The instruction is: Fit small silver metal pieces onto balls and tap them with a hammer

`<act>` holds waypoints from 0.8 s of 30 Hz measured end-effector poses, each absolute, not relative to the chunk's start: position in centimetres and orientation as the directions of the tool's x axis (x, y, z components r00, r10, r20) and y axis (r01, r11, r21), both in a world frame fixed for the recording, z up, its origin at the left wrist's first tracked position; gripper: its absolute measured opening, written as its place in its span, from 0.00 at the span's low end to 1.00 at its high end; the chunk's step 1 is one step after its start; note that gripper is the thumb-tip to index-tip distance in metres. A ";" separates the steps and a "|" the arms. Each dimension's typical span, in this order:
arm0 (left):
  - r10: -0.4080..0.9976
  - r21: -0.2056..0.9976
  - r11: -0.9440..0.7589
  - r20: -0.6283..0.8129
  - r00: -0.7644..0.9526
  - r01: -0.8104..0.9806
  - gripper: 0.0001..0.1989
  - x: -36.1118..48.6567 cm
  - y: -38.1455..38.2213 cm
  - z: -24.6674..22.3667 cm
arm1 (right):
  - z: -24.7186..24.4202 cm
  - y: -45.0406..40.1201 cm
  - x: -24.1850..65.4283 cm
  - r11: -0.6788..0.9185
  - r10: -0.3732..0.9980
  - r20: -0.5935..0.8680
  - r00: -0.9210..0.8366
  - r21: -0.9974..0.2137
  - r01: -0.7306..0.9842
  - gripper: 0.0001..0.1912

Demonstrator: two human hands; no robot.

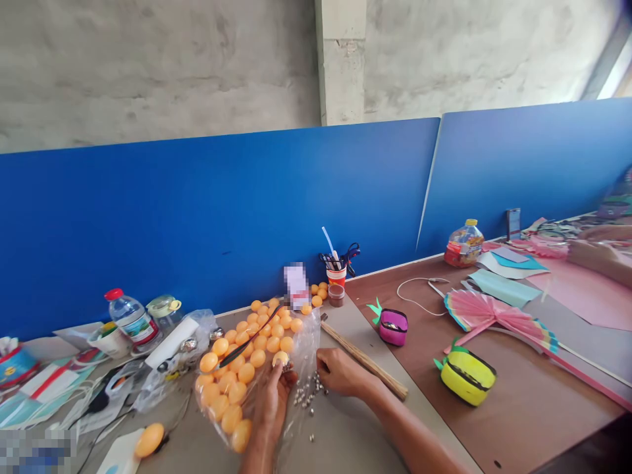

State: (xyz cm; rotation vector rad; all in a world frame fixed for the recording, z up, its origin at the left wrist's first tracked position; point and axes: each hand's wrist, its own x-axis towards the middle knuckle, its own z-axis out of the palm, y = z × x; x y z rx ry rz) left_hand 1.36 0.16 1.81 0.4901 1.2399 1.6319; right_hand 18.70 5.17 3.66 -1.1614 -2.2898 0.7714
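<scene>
My left hand [273,398] is closed around an orange ball [280,359], pinched between thumb and fingers. Below it lies a clear plastic bag [307,349] full of similar orange balls [245,373], with a dark strap [251,337] across them. To the right, my right hand [342,370] has its fingers curled in, close above a scatter of small silver beads or bells [309,393] on the table. What its fingertips pinch, if anything, is hidden.
A bundle of thin sticks [368,359] lies beyond my right wrist. Purple [394,327] and yellow [468,376] pouches and a pink paper fan [494,316] are at right. Bottles [133,319] and clutter stand left. A blue partition [222,217] closes the back; another person's arm [600,253] shows far right.
</scene>
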 end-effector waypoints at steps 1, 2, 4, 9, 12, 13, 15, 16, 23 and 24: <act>0.886 0.873 0.024 -0.245 -0.395 -0.488 0.23 1.4 0.1 1.9 | 3.4 5.2 18.6 0.497 0.824 0.141 -0.549 -0.644 0.582 0.07; 0.896 0.855 0.032 -0.255 -0.365 -0.518 0.22 1.5 0.0 2.1 | 3.1 5.2 18.6 0.508 0.818 0.140 -0.558 -0.630 0.587 0.07; 0.906 0.820 0.036 -0.268 -0.327 -0.571 0.21 1.6 -0.1 2.5 | 2.6 5.2 18.5 0.527 0.806 0.135 -0.576 -0.607 0.596 0.06; 0.889 0.777 0.021 -0.303 -0.344 -0.629 0.19 1.8 -0.3 3.3 | 2.7 5.3 18.5 0.517 0.810 0.106 -0.577 -0.594 0.617 0.06; 0.890 0.768 0.029 -0.311 -0.333 -0.640 0.16 1.7 -0.5 3.3 | 3.4 5.2 18.5 0.494 0.822 0.096 -0.561 -0.611 0.618 0.07; 0.894 0.769 0.030 -0.306 -0.328 -0.638 0.15 1.7 -0.5 3.2 | 3.5 5.1 18.5 0.486 0.823 0.087 -0.562 -0.620 0.616 0.07; 0.898 0.776 0.023 -0.293 -0.328 -0.630 0.15 1.5 -0.6 3.0 | 3.4 5.1 18.4 0.476 0.815 0.052 -0.578 -0.628 0.616 0.07; 0.900 0.780 0.017 -0.284 -0.329 -0.625 0.15 1.4 -0.7 2.9 | 3.3 5.1 18.4 0.474 0.810 0.029 -0.586 -0.620 0.625 0.07; 0.906 0.757 0.037 -0.300 -0.297 -0.653 0.15 1.2 -1.0 2.8 | 3.2 5.1 18.2 0.482 0.792 -0.068 -0.607 -0.539 0.691 0.10; 0.907 0.750 0.035 -0.302 -0.295 -0.661 0.15 1.2 -1.0 2.9 | 3.5 5.2 18.3 0.484 0.788 -0.068 -0.612 -0.545 0.684 0.10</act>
